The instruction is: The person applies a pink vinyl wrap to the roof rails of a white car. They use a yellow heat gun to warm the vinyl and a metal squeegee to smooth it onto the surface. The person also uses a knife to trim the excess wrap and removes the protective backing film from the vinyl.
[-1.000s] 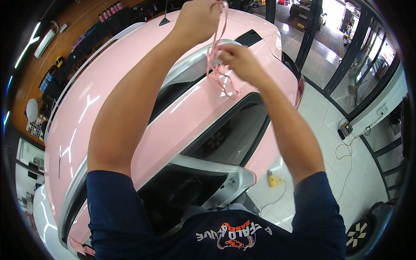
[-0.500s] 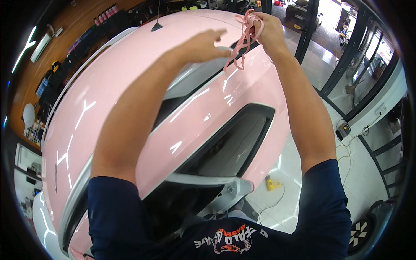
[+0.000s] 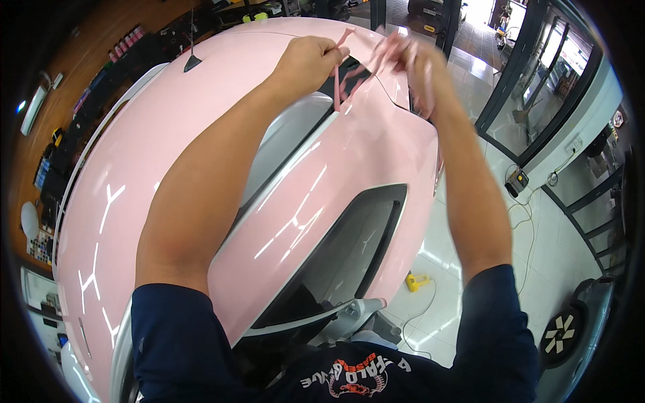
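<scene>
My left hand (image 3: pixel 306 64) is closed in a pinch over the far end of the pink car (image 3: pixel 269 195). From its fingertips a narrow pink film strip (image 3: pixel 337 87) hangs toward the edge beside the rear glass. A tangle of pink strips (image 3: pixel 385 54) trails from my right hand (image 3: pixel 426 74), which is raised just to the right and smeared by motion. Its fingers appear closed round the tangle. Below the hands lie the glossy pink body panel and a dark side window (image 3: pixel 329 258).
A short black antenna (image 3: pixel 193 62) stands on the roof. On the tiled floor to the right are a yellow heat gun (image 3: pixel 416 281) with a cord and a black and yellow device (image 3: pixel 517 181). Glass doors (image 3: pixel 531 87) stand beyond. Another vehicle's wheel (image 3: pixel 562 336) shows at lower right.
My left hand, open before, has closed on a strip. My right hand has shifted slightly right and down with the tangle. The view has shifted, exposing more of the car's far corner.
</scene>
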Tool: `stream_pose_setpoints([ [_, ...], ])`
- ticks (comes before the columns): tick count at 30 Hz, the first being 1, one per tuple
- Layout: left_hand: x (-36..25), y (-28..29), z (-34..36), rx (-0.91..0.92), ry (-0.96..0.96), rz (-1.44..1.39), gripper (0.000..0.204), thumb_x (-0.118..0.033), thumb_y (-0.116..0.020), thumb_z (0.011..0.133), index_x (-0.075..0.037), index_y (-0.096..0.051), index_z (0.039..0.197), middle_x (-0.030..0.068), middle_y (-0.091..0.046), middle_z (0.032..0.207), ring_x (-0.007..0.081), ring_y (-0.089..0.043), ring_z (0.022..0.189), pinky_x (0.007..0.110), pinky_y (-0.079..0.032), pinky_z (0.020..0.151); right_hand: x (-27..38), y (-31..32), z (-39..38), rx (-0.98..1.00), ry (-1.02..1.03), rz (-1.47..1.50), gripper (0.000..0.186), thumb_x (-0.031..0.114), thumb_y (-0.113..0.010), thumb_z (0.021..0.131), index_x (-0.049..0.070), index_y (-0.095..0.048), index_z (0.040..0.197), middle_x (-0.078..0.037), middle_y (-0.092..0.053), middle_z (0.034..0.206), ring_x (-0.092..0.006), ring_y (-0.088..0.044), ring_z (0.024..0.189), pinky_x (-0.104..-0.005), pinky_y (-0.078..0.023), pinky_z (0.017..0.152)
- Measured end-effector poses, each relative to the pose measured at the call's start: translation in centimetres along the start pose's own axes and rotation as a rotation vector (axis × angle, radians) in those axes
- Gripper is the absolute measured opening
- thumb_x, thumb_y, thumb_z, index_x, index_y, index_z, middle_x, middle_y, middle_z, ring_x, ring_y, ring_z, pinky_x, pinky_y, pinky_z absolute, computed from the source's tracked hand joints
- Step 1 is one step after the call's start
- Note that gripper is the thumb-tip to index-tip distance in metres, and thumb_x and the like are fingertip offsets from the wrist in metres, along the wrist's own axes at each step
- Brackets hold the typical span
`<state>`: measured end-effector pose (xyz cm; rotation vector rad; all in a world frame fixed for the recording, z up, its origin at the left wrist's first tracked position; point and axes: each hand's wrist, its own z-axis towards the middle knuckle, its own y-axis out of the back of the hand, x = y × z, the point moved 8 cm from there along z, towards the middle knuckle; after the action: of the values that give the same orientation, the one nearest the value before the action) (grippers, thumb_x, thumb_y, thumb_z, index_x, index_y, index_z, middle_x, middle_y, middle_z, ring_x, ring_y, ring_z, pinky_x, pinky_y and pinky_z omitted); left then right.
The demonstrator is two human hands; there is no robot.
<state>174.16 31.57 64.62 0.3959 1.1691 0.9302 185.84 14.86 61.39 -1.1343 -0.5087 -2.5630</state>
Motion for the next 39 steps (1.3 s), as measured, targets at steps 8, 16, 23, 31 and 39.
stream_pose_setpoints([
  [8,0.1,1.6,1.6,-0.013,-0.124,-0.147,0.029,-0.026,-0.060,0.096,0.001,-0.067,0.104,0.0044,-0.065,0.081,0.0112,-0.059,0.075,0.027,-0.050,0.071,-2.2,-8.9,-0.3,0.116,0.048,0.011,0.023,-0.004,-0.047,0.093,-0.006,-0.062,0.110,-0.010,-0.069,0.097,-0.0144,-0.065,0.080,-0.0268,-0.051,0.071],
  [16,3.3,-0.6,-0.1,0.164,0.027,0.315,0.049,-0.025,-0.065,0.088,0.002,-0.056,0.129,0.0190,-0.069,0.102,0.0309,-0.067,0.093,0.038,-0.051,0.086,-10.4,-1.0,9.5,-0.218,-0.215,0.250,0.021,0.009,-0.045,0.099,-0.001,-0.062,0.106,-0.007,-0.063,0.085,-0.0122,-0.057,0.064,-0.0240,-0.044,0.054],
  [23,3.1,-2.0,0.2,0.227,0.015,0.383,0.041,-0.027,-0.063,0.090,0.002,-0.063,0.119,0.0198,-0.069,0.104,0.0318,-0.066,0.096,0.038,-0.051,0.088,-17.4,10.6,16.7,-0.307,-0.225,0.711,0.019,0.012,-0.047,0.096,0.002,-0.063,0.099,-0.005,-0.063,0.081,-0.0169,-0.061,0.068,-0.0305,-0.049,0.057],
  [31,0.8,-2.6,1.0,0.205,-0.058,0.354,0.042,-0.030,-0.062,0.090,0.003,-0.065,0.116,0.0204,-0.069,0.104,0.0335,-0.066,0.096,0.038,-0.051,0.087,-8.4,27.0,10.0,-0.286,-0.033,0.279,0.015,0.015,-0.050,0.095,0.005,-0.060,0.100,-0.003,-0.059,0.090,-0.0120,-0.057,0.079,-0.0292,-0.047,0.065],
  [39,-2.9,-9.6,-5.3,0.422,0.048,-0.210,0.055,-0.045,-0.057,0.094,-0.005,-0.053,0.133,0.0114,-0.067,0.100,0.0180,-0.064,0.090,0.033,-0.053,0.078,-0.1,2.6,-13.9,-0.091,-0.160,0.497,0.029,0.016,-0.059,0.091,-0.002,-0.059,0.113,-0.004,-0.064,0.095,-0.0186,-0.063,0.083,-0.0313,-0.051,0.075],
])
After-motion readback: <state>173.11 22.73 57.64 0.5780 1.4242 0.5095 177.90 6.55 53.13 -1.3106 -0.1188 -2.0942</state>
